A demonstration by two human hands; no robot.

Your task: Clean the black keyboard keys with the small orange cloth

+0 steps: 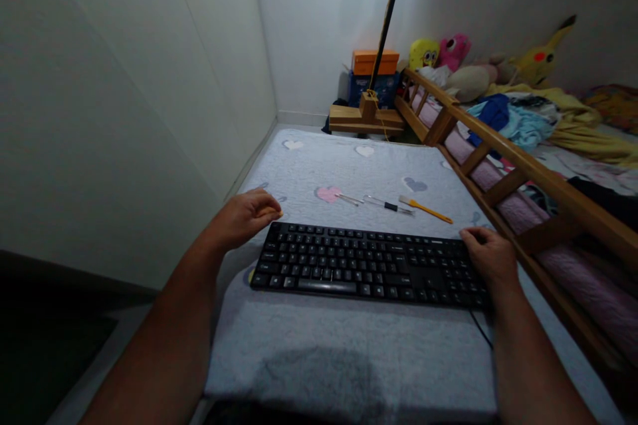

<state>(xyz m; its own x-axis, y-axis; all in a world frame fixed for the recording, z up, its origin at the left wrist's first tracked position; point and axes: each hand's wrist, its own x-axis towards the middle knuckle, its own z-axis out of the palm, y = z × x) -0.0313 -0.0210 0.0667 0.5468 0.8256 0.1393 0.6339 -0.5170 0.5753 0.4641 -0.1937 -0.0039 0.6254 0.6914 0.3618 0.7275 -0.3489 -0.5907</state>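
Note:
A black keyboard [343, 262] lies flat across the cloth-covered table, its keys facing up. My right hand [491, 259] is closed around its right end, with the fingers partly hidden by the hand itself. Just beyond the keyboard's far left corner, my left hand [252, 216] has its fingers pressed together; a bit of orange shows at the fingertips, too small to name. Behind the keyboard are a few thin cotton swabs [350, 199], a wire tool with a black grip [391, 206] and a small brush with a yellow handle [431, 211].
The keyboard's cable [481, 329] runs off near my right forearm. A wooden bed rail [498, 143] borders the table on the right, with plush toys and bedding behind it. White cabinet doors [149, 80] stand left. A wooden stand [366, 118] holds a black pole at the back.

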